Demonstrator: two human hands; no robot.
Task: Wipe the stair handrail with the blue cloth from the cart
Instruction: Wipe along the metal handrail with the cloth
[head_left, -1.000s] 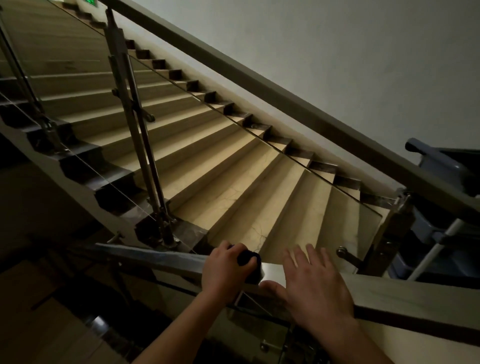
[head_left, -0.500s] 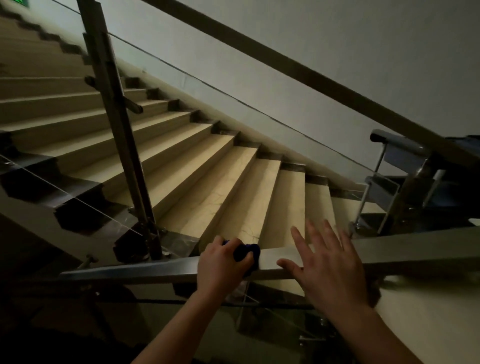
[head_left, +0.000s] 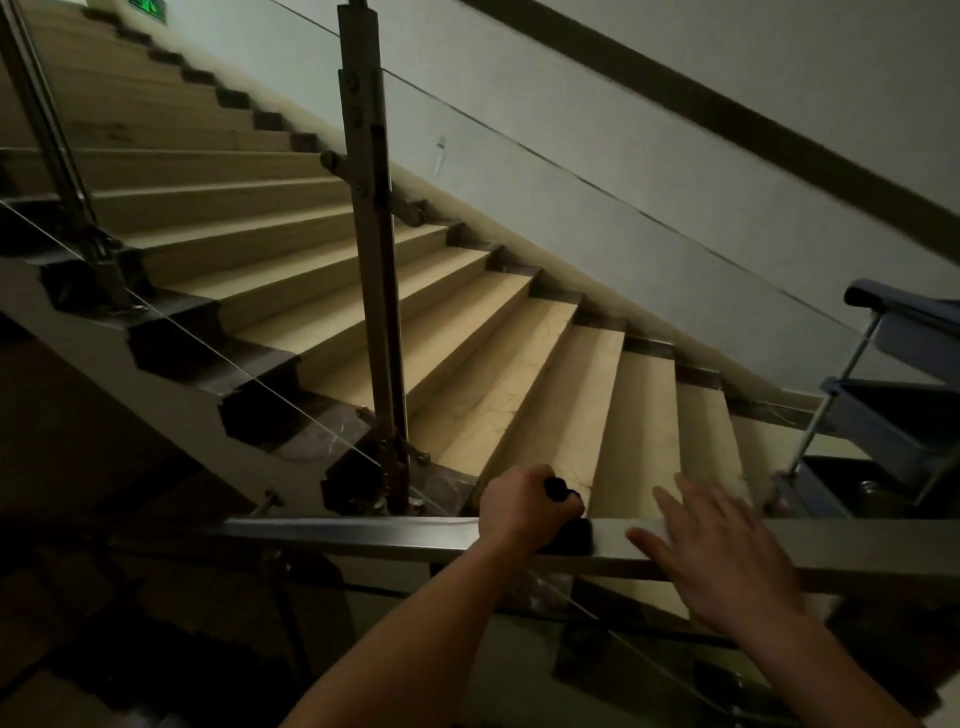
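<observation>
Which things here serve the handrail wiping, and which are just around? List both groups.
In the job:
blue cloth, on the handrail
left hand, gripping the cloth
right hand, straight fingers over the rail, blurred
cart, at the right edge

Just there:
stair steps
upright metal post
green sign, top left

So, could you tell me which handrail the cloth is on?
The near handrail across the bottom, where the left hand grips the blue cloth; the sloping rail upper right is untouched.
</observation>
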